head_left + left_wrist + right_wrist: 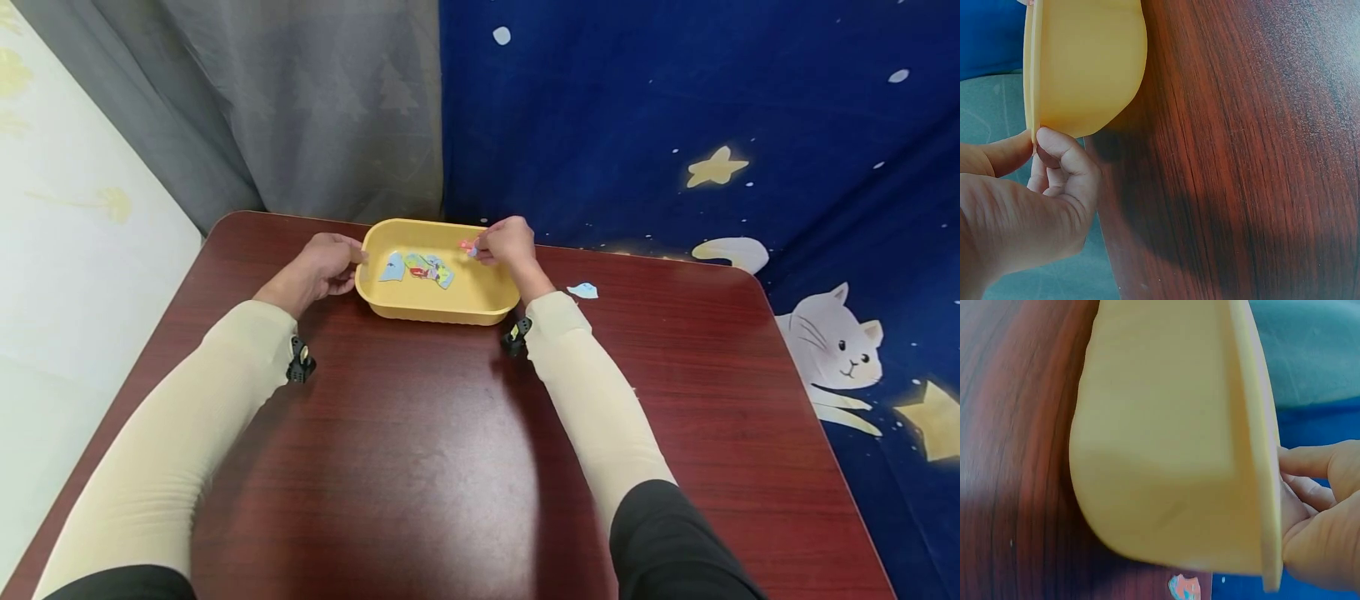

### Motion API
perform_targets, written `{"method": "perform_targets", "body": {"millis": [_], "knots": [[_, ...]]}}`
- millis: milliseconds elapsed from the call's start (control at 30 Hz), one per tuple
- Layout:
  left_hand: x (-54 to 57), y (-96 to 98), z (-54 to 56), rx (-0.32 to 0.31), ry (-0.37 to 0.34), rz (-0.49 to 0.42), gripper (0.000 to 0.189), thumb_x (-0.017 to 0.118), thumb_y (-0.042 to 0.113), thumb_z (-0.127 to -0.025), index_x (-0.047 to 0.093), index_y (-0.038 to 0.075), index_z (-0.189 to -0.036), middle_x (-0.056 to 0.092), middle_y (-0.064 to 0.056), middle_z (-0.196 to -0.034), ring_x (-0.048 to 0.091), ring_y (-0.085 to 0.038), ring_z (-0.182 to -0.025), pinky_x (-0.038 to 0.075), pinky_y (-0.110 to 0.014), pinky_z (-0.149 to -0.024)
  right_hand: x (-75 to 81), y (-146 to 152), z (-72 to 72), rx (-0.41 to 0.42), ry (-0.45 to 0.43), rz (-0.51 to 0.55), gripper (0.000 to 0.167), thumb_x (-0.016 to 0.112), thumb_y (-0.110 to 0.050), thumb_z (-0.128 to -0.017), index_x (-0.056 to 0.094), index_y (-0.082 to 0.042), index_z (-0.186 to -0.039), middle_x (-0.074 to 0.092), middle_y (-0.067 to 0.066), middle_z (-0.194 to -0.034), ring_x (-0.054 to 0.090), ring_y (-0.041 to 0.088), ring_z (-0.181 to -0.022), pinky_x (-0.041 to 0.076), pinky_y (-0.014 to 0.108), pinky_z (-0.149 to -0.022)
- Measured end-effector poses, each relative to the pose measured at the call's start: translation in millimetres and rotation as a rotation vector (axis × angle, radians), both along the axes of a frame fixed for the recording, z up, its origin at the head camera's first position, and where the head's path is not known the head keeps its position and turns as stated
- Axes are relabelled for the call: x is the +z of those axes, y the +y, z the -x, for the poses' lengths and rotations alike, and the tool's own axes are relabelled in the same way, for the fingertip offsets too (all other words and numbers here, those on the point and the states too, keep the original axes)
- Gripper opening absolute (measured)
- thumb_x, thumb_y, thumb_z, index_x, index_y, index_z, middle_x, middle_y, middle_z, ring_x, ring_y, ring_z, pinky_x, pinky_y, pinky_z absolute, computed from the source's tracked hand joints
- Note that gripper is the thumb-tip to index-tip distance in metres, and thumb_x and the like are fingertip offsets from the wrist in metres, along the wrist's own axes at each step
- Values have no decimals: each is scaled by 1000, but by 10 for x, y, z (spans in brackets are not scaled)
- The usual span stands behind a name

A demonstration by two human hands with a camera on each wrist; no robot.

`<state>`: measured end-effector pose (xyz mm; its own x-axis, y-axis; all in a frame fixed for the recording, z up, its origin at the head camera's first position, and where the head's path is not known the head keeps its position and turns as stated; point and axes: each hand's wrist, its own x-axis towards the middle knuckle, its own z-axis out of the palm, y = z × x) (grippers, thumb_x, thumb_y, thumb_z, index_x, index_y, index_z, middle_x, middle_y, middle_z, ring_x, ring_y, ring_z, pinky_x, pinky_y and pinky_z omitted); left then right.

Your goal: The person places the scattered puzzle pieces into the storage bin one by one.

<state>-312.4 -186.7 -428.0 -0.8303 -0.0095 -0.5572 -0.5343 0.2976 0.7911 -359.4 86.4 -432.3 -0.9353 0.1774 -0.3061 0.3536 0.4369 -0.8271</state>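
A yellow plastic basin (pixel 442 318) stands on the table towards its far edge. My left hand (pixel 324 262) pinches its left rim between thumb and forefinger, as the left wrist view shows closely (pixel 1041 200). Over the basin's right end is my right hand (pixel 507 242), with a small red and blue picture piece (pixel 469 247) at its fingertips. In the right wrist view the basin wall (pixel 1166 444) hides those fingertips. Several irregular printed pieces lie inside the basin: a light blue piece (pixel 392 267) at left and an overlapping multicoloured group (pixel 429 270) beside it.
Another light blue piece (pixel 582 291) lies on the dark red wooden table (pixel 420 450), right of the basin. A grey curtain (pixel 322 108) and a blue one (pixel 600 108) with stars hang behind the table. A pale wall (pixel 67 250) is at left.
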Motion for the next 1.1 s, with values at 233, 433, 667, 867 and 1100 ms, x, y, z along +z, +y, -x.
{"method": "perform_targets", "body": {"millis": [233, 433, 667, 867, 1100], "knots": [[-11, -17, -14, -1, 1, -6, 33, 53, 18, -99, 48, 6, -129, 55, -7, -94, 52, -10, -58, 49, -21, -56, -73, -154, 18, 8, -44, -90, 8, 72, -4, -84, 70, 1, -90, 73, 14, -78, 72, 20, -63, 59, 31, -63], [-24, -25, -18, -2, -3, -7, 34, 52, 19, -99, 48, 6, -130, 54, -8, -98, 52, -10, -59, 50, -21, -57, -130, -214, 4, 36, -81, -256, 14, 72, -7, -81, 71, 1, -92, 71, 9, -69, 68, 15, -53, 57, 27, -58], [-21, -12, 5, 1, -9, -3, 31, 52, 19, -99, 50, 7, -128, 53, -8, -98, 53, -12, -62, 50, -22, -58, -189, -223, -3, 82, -81, -335, 8, 70, -5, -80, 71, 2, -84, 70, 8, -66, 69, 15, -56, 58, 27, -60], [-8, -6, 7, 5, -14, -6, 32, 53, 19, -99, 50, 7, -129, 53, -7, -99, 53, -12, -62, 50, -21, -57, -245, -220, 10, 130, -55, -445, 8, 68, -9, -83, 71, -2, -79, 69, 5, -65, 60, 8, -46, 45, 18, -41], [-3, -7, 4, 3, -7, -12, 32, 52, 19, -99, 49, 7, -129, 52, -8, -102, 53, -11, -61, 50, -20, -57, -261, -246, 25, 89, -88, -352, 10, 67, -7, -86, 72, -1, -79, 73, 10, -74, 70, 16, -61, 48, 19, -44]]}}
